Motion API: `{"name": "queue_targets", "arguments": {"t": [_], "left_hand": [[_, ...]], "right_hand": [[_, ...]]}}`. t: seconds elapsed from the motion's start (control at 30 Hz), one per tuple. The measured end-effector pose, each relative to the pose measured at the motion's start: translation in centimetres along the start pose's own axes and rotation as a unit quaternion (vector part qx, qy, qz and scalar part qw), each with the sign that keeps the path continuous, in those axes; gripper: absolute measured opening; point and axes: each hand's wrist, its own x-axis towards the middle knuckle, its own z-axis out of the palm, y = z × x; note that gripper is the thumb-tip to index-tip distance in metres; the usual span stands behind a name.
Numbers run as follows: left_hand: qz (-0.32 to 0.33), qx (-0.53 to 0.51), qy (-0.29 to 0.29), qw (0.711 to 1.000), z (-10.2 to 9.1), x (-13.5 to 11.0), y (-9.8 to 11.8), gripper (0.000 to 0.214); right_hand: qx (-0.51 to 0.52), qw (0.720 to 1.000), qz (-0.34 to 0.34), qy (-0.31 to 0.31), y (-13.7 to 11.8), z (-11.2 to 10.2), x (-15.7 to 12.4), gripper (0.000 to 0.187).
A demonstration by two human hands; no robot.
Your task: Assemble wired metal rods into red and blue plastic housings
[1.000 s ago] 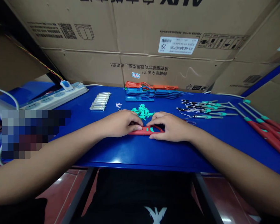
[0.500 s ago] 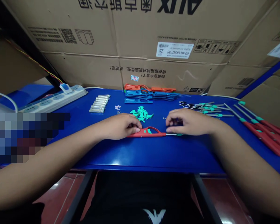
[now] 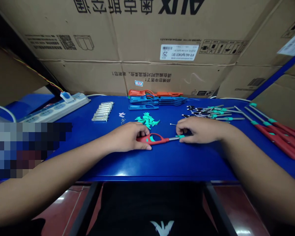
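Two hands grip one red long-nosed utility lighter lying near the middle of the blue steel desk, its looped handle to the left and its metal shaft pointing right. The left hand has its fingers curled around the handle, clamped on it, while the right hand pinches the teal collar on the shaft between fingers and thumb. Held from both ends, the piece stays low and straight against the desk. Beyond the hands, parts lie sorted by kind, which keeps each within easy reach: metal tubes far left, teal clips at centre, orange and blue handle shells behind them, wired teal-collared rods far right, and more red lighters along the right edge.
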Motion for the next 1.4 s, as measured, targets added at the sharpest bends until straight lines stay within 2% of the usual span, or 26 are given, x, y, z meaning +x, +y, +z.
{"name": "queue_targets", "arguments": {"t": [0.23,0.3,0.37,0.5,0.57,0.67,0.8,0.9,0.97,1.07,1.27,1.33,1.4], "left_hand": [[-0.013,0.046,0.051,0.998,0.1,-0.5,1.0,0.029],[-0.020,0.073,0.076,0.994,0.0,-0.8,1.4,0.028],[-0.024,0.087,0.095,0.991,0.0,-1.0,1.7,0.029],[-0.009,0.036,0.104,0.994,0.3,-1.1,2.1,0.029],[0.000,0.023,0.103,0.994,0.6,-1.1,2.2,0.030],[0.004,0.057,0.120,0.991,1.1,-1.3,2.3,0.029],[0.007,0.112,0.151,0.982,1.5,-1.5,2.4,0.025],[0.014,0.106,0.140,0.984,1.6,-1.6,2.3,0.024],[0.018,0.132,0.139,0.981,1.6,-1.6,2.4,0.025],[0.021,0.198,0.152,0.968,1.6,-1.7,2.5,0.025],[0.051,0.295,0.184,0.936,1.5,-2.1,3.0,0.036],[0.040,0.278,0.183,0.942,1.3,-2.1,3.1,0.035],[0.018,0.195,0.162,0.967,0.9,-2.0,3.1,0.030]], "right_hand": [[-0.096,0.981,0.030,0.168,-0.2,1.0,1.3,0.022],[-0.141,0.966,0.003,0.215,0.1,1.1,1.3,0.021],[-0.184,0.945,-0.056,0.263,0.0,1.2,1.4,0.020],[-0.267,0.892,-0.172,0.323,-1.4,1.9,1.9,0.027],[-0.303,0.870,-0.198,0.335,-2.2,2.4,2.3,0.029],[-0.329,0.840,-0.222,0.370,-2.7,3.1,2.7,0.027],[-0.341,0.818,-0.224,0.406,-2.5,3.4,2.7,0.024],[-0.355,0.816,-0.227,0.396,-2.5,3.6,2.7,0.025],[-0.349,0.828,-0.222,0.378,-2.6,3.7,2.8,0.027],[-0.322,0.847,-0.209,0.367,-2.8,3.7,2.8,0.027],[-0.251,0.868,-0.165,0.394,-3.1,3.7,2.8,0.027],[-0.244,0.873,-0.158,0.390,-3.2,3.8,2.8,0.027],[-0.260,0.870,-0.169,0.383,-3.3,4.0,2.9,0.028]]}}
